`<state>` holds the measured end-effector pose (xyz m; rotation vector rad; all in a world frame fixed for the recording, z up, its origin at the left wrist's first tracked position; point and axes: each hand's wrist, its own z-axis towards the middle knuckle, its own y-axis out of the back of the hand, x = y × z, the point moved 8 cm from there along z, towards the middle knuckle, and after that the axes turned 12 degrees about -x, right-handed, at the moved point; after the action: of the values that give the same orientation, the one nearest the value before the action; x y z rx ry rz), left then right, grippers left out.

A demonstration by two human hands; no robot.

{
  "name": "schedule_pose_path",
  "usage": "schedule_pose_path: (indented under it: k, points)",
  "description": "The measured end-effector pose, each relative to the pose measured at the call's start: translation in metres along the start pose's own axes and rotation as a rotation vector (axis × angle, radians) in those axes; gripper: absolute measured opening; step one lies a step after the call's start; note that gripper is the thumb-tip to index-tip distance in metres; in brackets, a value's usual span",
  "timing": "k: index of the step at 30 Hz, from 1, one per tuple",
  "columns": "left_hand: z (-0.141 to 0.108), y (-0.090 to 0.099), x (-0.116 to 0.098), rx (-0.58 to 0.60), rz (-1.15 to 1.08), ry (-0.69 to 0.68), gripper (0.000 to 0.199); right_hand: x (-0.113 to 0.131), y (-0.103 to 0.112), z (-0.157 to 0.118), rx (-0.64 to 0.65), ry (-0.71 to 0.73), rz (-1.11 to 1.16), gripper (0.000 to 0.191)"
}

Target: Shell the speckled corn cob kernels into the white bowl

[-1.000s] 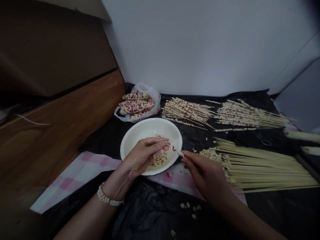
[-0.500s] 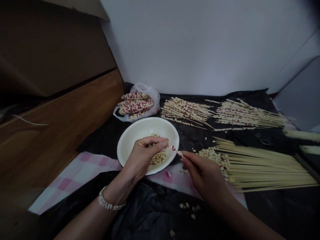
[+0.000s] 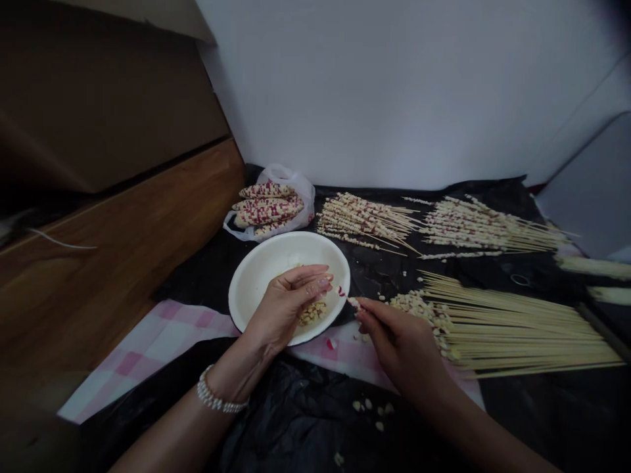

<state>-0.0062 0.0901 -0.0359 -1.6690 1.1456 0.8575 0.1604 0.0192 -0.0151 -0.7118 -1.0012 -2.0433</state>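
Observation:
Over the white bowl point(image 3: 246, 276), my left hand point(image 3: 290, 295) is closed, with a pale corn kernel point(image 3: 329, 278) pinched at its thumb and fingertips. Just right of the rim, my right hand point(image 3: 404, 335) grips a thin skewer threaded with red and white kernels point(image 3: 353, 303); its tip points at my left fingertips. Most of that skewer is hidden by my right fingers. Loose kernels point(image 3: 313, 313) lie in the bowl, partly behind my left hand. More loose kernels point(image 3: 424, 312) form a pile beyond my right hand, beside a spread of bare skewers point(image 3: 522, 328).
Speckled corn cobs point(image 3: 269, 210) lie in a plastic bag point(image 3: 308, 190) behind the bowl. Two heaps of kernel-filled skewers, a nearer one point(image 3: 365, 217) and a right one point(image 3: 468, 223), rest on black plastic. Pale stripped cobs point(image 3: 596, 268) lie far right. A wooden panel point(image 3: 197, 190) stands left.
My left fingertips have drawn closer together around a kernel. My right hand stays almost in place with the skewer. The whole view has shifted very slightly.

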Motion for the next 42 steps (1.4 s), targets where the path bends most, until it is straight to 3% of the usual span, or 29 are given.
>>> schedule_pose_path:
  k: [13, 15, 21, 30, 37, 42]
  points:
    - [0.002, -0.009, 0.007, 0.106, 0.021, 0.110, 0.028, 0.004, 0.006, 0.004, -0.020, 0.082, -0.065, 0.028]
    - [0.002, -0.009, 0.005, 0.095, 0.042, 0.063, 0.027, 0.003, 0.006, 0.004, -0.020, 0.081, -0.063, 0.028]
    - [0.000, -0.006, -0.012, 0.001, 0.250, -0.249, 0.021, 0.004, 0.007, 0.005, -0.034, 0.113, -0.075, 0.028]
    - [0.003, -0.007, -0.021, 0.005, 0.405, -0.346, 0.017, -0.001, 0.006, 0.005, -0.038, 0.116, -0.069, 0.029]
    - [0.013, -0.007, -0.011, 0.054, 0.399, -0.183, 0.016, -0.007, 0.001, 0.005, 0.018, 0.186, -0.132, 0.030]
    - [0.016, -0.011, 0.001, 0.133, 0.324, -0.039, 0.016, -0.005, 0.002, 0.005, -0.006, 0.155, -0.128, 0.029]
